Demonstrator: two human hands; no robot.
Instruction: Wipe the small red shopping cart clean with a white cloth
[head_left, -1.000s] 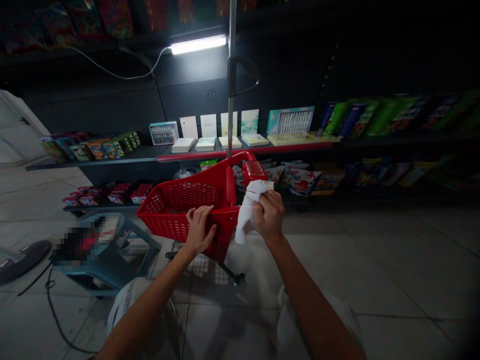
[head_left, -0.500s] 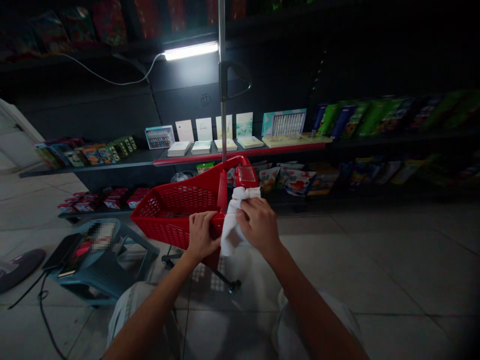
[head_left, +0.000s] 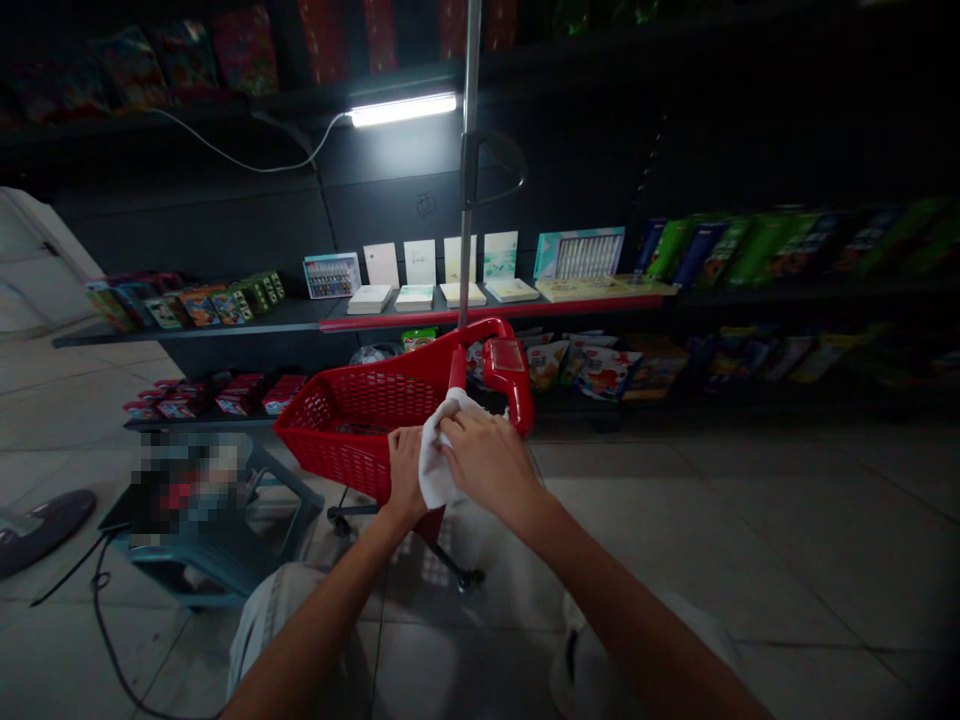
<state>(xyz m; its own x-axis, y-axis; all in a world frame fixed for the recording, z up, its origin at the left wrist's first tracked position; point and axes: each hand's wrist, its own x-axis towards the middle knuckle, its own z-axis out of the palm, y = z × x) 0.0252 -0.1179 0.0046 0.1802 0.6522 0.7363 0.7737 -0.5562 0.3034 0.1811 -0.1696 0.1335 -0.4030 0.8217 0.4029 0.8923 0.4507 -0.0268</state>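
Observation:
A small red toy-like shopping cart with perforated basket walls stands before me. My left hand is closed over the cart's near rim; its fingertips are partly out of sight behind the edge. In my right hand is a bunched white cloth, which lies against the cart's rear rim, right beside the left hand. The cloth covers that stretch of rim. The cart's red handle shows just beyond the right hand's knuckles.
Behind the cart is a dark shelf with books, boxes and snack packs. A metal pole rises behind the handle. At left stand a grey-blue stool with blurred-out items, a round base and a floor cable.
My right hand has moved the cloth leftward, from the handle's near end along the rim to beside my left hand. The view has shifted slightly. The left hand keeps its hold.

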